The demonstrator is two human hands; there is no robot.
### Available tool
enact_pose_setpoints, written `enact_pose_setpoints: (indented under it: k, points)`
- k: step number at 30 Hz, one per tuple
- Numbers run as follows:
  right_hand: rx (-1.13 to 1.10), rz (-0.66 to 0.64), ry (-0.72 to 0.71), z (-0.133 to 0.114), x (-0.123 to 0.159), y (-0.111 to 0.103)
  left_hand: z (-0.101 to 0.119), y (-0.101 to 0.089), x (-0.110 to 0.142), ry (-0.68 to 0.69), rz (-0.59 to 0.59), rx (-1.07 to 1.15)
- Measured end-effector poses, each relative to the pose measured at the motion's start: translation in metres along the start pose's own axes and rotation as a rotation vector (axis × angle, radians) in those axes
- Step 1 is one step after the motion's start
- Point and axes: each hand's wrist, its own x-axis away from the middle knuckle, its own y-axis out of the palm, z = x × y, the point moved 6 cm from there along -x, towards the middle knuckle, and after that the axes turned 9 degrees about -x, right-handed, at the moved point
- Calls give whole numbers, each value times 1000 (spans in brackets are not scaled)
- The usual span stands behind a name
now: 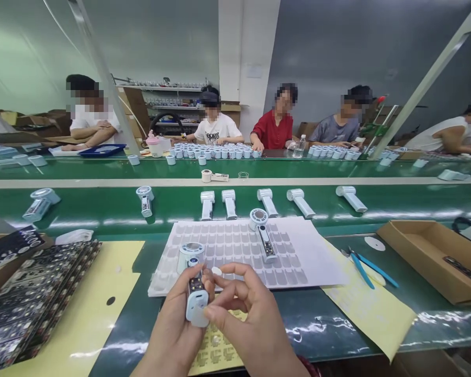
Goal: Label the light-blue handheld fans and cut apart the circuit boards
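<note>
My left hand is wrapped round the handle of a light blue handheld fan, its round head pointing away and its handle end facing me. At that end, my right hand pinches a small translucent sticker between thumb and finger, against or just over the handle's end. A small white oval piece shows by my right index finger. Under the hands lies a white sheet of grey die-cut stickers. Another fan rests on the sheet, and a yellow printed label sheet is partly hidden below my hands.
Several fans lie along the green conveyor belt ahead. Left are stacked black printed panels. To the right are blue-handled cutters, a yellow sheet and a cardboard box. Several co-workers sit across the belt.
</note>
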Motion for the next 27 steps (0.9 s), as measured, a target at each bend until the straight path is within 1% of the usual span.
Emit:
enact_pose_setpoints:
  k: [7,16,27]
  points:
    - [36,29,0,2,-5,4,3,-6,1,57,-4,-4]
    - [85,29,15,-1,-4,7,1,-7,4,43,17,-12]
    - [138,11,43,-4,-3,8,2,-9,4,46,9,-13]
